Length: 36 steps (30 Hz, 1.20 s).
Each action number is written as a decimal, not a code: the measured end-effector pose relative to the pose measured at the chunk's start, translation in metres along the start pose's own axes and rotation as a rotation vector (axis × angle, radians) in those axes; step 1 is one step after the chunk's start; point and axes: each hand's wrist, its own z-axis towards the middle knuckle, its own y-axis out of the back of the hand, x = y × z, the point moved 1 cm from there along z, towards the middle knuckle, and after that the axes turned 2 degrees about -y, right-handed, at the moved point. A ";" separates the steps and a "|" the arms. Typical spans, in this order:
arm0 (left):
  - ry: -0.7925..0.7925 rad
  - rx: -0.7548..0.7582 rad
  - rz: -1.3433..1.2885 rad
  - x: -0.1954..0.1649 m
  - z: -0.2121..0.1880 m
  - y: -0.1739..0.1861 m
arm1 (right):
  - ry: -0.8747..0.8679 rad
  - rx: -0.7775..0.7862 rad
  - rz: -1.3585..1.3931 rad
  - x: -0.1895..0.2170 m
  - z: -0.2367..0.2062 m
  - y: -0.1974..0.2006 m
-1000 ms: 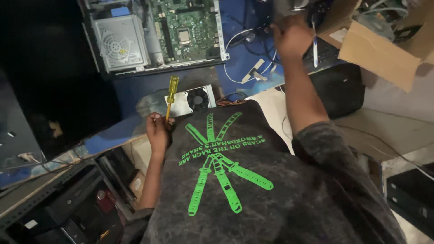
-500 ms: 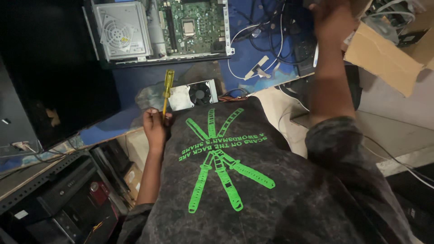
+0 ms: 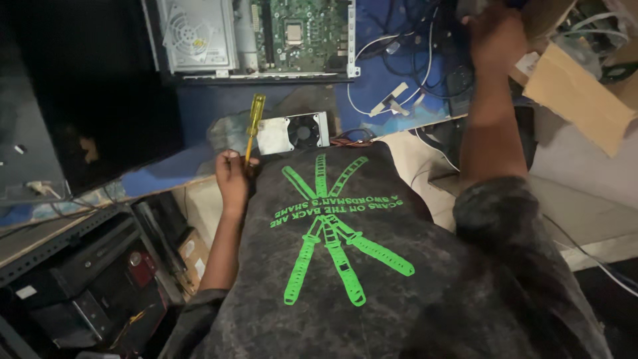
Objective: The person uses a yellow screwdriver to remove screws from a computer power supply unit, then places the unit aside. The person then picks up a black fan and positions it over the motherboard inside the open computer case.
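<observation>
My left hand point(image 3: 232, 174) is closed around a screwdriver with a yellow handle point(image 3: 254, 119), held by its shaft near my shirt at the blue table's front edge. A small metal cooler with a black fan point(image 3: 294, 131) lies just right of the screwdriver. My right hand point(image 3: 497, 33) reaches far up to the back right, over tangled cables point(image 3: 425, 63) and next to a cardboard box point(image 3: 578, 86); whether it grips anything is hidden. An open computer case with a green motherboard point(image 3: 292, 30) sits at the back of the table.
A metal drive cage point(image 3: 196, 36) sits in the left of the case. A dark panel point(image 3: 80, 100) stands at the left. Below it, shelves hold dark equipment point(image 3: 86, 279). Loose white connectors point(image 3: 389, 100) lie on the blue tabletop point(image 3: 199, 106).
My right hand has stayed reaching up toward the back right by the box. The left hand keeps the screwdriver; the view has shifted slightly.
</observation>
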 end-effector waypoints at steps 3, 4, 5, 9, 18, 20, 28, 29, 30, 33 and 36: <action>-0.023 0.007 -0.026 0.000 -0.002 0.000 | 0.136 -0.136 -0.016 0.010 -0.002 -0.002; -0.023 0.004 -0.021 0.001 -0.003 0.000 | 0.064 -0.115 -0.080 0.012 -0.002 -0.004; -0.025 0.006 -0.064 0.001 -0.004 0.000 | -0.006 -0.093 -0.140 0.014 -0.001 -0.008; -0.032 -0.008 -0.080 0.005 -0.006 0.004 | 0.006 -0.051 0.157 0.013 -0.008 -0.019; -0.043 -0.073 -0.101 0.015 -0.013 0.007 | 0.161 -0.169 0.368 0.038 -0.080 -0.037; -0.056 -0.090 -0.051 0.017 -0.015 0.008 | 0.123 -0.038 0.484 0.054 -0.105 -0.043; -0.190 -0.119 0.139 0.034 -0.026 0.013 | 0.348 0.436 0.453 0.095 -0.172 -0.066; -0.189 -0.127 0.165 0.037 -0.028 0.014 | 0.371 0.477 0.457 0.097 -0.175 -0.069; -0.189 -0.134 0.190 0.040 -0.029 0.015 | 0.377 0.481 0.452 0.097 -0.176 -0.071; -0.149 -0.119 0.002 0.046 -0.036 0.013 | 0.384 0.474 0.434 0.096 -0.177 -0.074; -0.171 -0.129 0.071 0.046 -0.044 0.013 | 0.389 0.419 0.435 0.094 -0.178 -0.075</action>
